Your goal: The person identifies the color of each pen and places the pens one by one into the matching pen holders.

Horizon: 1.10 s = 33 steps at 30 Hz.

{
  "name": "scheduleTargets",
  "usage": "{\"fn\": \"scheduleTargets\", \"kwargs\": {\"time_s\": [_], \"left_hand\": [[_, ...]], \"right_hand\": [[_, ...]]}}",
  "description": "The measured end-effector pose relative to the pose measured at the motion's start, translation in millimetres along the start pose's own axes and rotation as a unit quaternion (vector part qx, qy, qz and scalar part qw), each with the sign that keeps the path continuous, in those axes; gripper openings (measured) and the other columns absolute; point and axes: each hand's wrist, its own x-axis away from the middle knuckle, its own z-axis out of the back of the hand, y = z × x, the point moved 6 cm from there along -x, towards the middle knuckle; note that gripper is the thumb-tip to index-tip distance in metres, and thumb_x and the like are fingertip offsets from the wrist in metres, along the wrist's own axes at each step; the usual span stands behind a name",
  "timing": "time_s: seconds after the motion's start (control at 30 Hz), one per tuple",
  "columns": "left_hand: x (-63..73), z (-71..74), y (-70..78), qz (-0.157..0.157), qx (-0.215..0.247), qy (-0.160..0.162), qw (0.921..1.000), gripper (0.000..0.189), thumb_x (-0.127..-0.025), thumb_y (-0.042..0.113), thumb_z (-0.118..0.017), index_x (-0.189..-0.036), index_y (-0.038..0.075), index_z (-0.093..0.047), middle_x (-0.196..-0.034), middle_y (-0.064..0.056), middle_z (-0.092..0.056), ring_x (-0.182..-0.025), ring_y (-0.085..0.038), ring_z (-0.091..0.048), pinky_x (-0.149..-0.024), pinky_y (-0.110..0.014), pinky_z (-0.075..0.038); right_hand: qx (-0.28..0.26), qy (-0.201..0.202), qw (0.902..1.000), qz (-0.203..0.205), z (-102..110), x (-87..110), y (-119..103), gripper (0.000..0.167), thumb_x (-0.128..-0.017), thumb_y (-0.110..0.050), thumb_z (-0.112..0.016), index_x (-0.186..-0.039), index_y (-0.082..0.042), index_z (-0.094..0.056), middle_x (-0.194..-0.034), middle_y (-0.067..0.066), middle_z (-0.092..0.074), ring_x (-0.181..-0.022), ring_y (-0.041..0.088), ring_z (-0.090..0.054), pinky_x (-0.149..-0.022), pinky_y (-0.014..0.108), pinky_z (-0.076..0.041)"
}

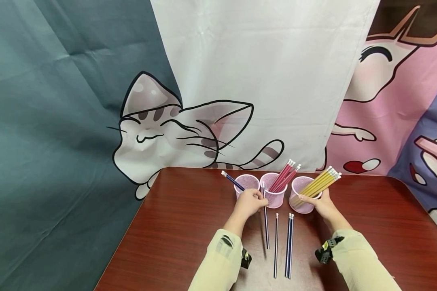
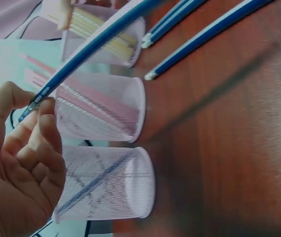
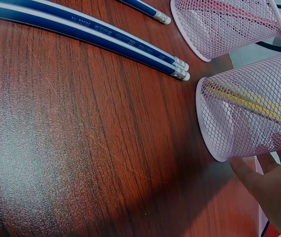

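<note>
My left hand point(image 1: 248, 202) pinches a dark blue striped pencil point(image 2: 93, 49) near its eraser end, between thumb and fingers. The pencil slants above the table, its shadow falling on the wood. Just behind that hand stands a pink mesh pencil cup point(image 1: 248, 182) with one blue pencil point(image 1: 231, 179) leaning in it. My right hand point(image 1: 326, 207) holds the right-hand mesh cup point(image 3: 244, 108) from its right side, thumb at the rim. Several yellow pencils point(image 1: 318, 182) lean to the right inside that cup, erasers up.
Between them, a middle mesh cup point(image 1: 275, 199) holds several red pencils point(image 1: 285, 177). One blue pencil point(image 1: 276, 246) and a pair of blue pencils point(image 1: 289, 246) lie on the brown table point(image 1: 175, 226). A printed cloth point(image 1: 269, 81) hangs behind the table's back edge.
</note>
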Motion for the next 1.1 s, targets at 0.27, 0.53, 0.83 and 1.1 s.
{"fn": "scheduleTargets", "kwargs": {"time_s": [0.27,0.53,0.83,1.1], "left_hand": [[-9.8,20.6,12.6,-0.017,0.124,0.044,0.9912,0.010,-0.074,0.003,-0.066,-0.078,0.003,-0.057,-0.054,0.000,-0.057,-0.041,-0.005,-0.050,-0.042,-0.019,-0.044],[-12.7,41.1,21.5,-0.047,0.163,0.106,0.9797,0.008,-0.077,0.004,-0.065,-0.080,0.002,-0.058,-0.056,-0.003,-0.060,-0.049,-0.017,-0.058,-0.047,-0.017,-0.043],[-12.4,60.7,29.0,-0.064,0.217,0.138,0.9642,0.010,-0.078,-0.001,-0.067,-0.083,-0.006,-0.060,-0.068,-0.013,-0.064,-0.061,-0.032,-0.063,-0.052,-0.017,-0.044],[9.4,88.6,60.4,-0.091,0.237,0.188,0.9487,0.010,-0.079,-0.006,-0.064,-0.082,-0.012,-0.058,-0.066,-0.011,-0.058,-0.057,-0.018,-0.058,-0.052,-0.017,-0.043]], "right_hand": [[0.008,-0.004,0.9999,-0.008,0.5,-0.5,1.1,0.089,-0.083,-0.015,-0.068,-0.138,0.003,-0.001,-0.139,0.030,-0.013,-0.128,0.036,-0.016,-0.108,0.047,-0.011],[0.002,-0.008,0.9999,-0.013,0.3,1.2,0.5,0.091,-0.083,-0.020,-0.068,-0.138,0.001,0.001,-0.140,0.031,-0.011,-0.130,0.038,-0.012,-0.108,0.048,-0.007],[-0.001,-0.005,1.0000,-0.007,0.0,0.7,1.3,0.089,-0.083,-0.015,-0.068,-0.138,0.001,0.000,-0.140,0.029,-0.013,-0.127,0.035,-0.017,-0.108,0.047,-0.011],[0.004,0.002,1.0000,0.005,-0.3,-0.4,0.6,0.086,-0.083,-0.014,-0.068,-0.136,0.003,-0.003,-0.137,0.028,-0.017,-0.125,0.033,-0.023,-0.106,0.044,-0.015]]}}
